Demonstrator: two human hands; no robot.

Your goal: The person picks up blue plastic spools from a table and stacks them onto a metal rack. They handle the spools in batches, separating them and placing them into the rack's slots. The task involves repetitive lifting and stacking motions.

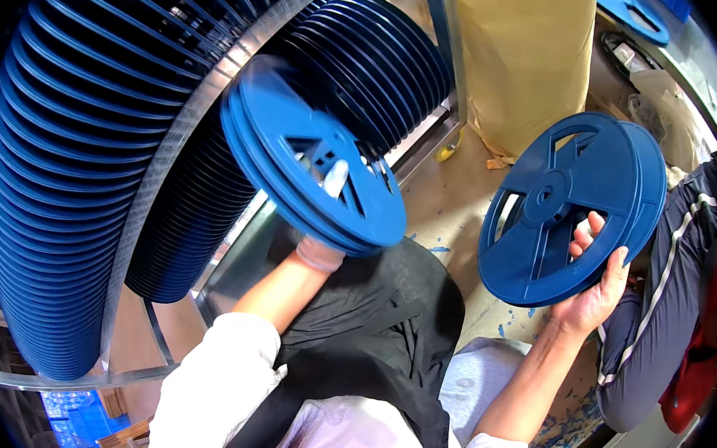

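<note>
My left hand (321, 253) is closed on a blue plastic reel (269, 124), one finger reaching through an opening near its hub. That reel is tilted beside the rack, its far edge smeared by motion, and a pale covering shows on the hand. On the right, my right hand (592, 303) grips another blue reel (598, 171) by its lower rim, fingertips showing through a cut-out. Its two flanges and round hub are visible. The two held reels are apart, above my dark-clothed lap (378, 297).
Long rows of blue reels (68, 167) fill a rack with a curved-looking metal rail (166, 154) at left. A tan upright panel (519, 60) stands behind. Blue scraps (565, 434) litter the floor. Another person's dark-trousered leg (653, 331) is close on the right. Another blue reel (636, 14) lies far right.
</note>
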